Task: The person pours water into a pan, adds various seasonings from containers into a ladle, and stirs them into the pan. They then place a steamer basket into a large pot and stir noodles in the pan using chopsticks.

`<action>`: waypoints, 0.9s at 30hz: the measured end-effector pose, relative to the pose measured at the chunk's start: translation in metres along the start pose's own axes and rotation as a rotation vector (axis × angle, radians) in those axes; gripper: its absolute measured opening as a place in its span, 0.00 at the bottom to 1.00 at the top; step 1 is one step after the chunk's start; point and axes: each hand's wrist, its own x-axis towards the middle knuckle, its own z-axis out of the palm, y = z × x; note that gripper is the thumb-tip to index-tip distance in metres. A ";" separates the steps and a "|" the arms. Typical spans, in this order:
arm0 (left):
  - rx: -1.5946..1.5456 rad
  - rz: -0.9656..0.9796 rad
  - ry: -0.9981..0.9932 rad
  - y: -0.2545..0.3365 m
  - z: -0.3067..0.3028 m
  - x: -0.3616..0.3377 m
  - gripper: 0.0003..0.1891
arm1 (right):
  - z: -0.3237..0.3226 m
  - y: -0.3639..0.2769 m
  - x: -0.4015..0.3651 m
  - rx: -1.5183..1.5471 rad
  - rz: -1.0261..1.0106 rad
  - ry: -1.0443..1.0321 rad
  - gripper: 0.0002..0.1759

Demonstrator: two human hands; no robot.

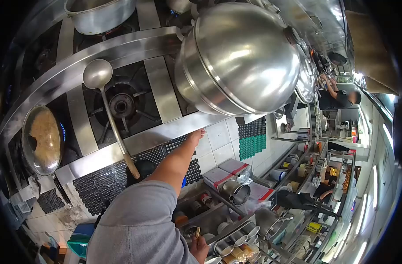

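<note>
My left hand [198,136] reaches out to the front rail [165,127] of the stove, just beneath a big domed steel pot [249,57]. Its fingers are curled in, and I cannot tell what they hold. Lower down, my right hand [199,249] is closed by the crowded counter, with a short tan wooden-looking stick [198,232] rising from its fingers. Across an unlit burner [121,104] lies a large ladle [98,75], its wooden handle jutting past the stove's edge. A pan [43,141] of brown liquid sits over a blue flame.
A wide aluminium pot [99,17] stands on the back burner. Black rubber mats [99,187] and a green mat [253,146] cover parts of the tiled floor. Boxes [227,171], containers and pans fill the shelving opposite. Farther along the kitchen a person [335,97] works at the stoves.
</note>
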 end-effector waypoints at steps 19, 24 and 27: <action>0.959 -0.796 -0.793 -0.159 -0.075 -0.278 0.16 | 0.014 0.070 -0.125 0.114 0.079 0.522 0.12; 1.341 -1.421 -1.499 -0.199 -0.064 -0.505 0.38 | 0.069 0.095 -0.210 0.313 0.354 0.723 0.14; 1.533 -1.534 -1.757 -0.235 -0.072 -0.595 0.37 | 0.111 0.121 -0.241 0.442 0.494 0.731 0.14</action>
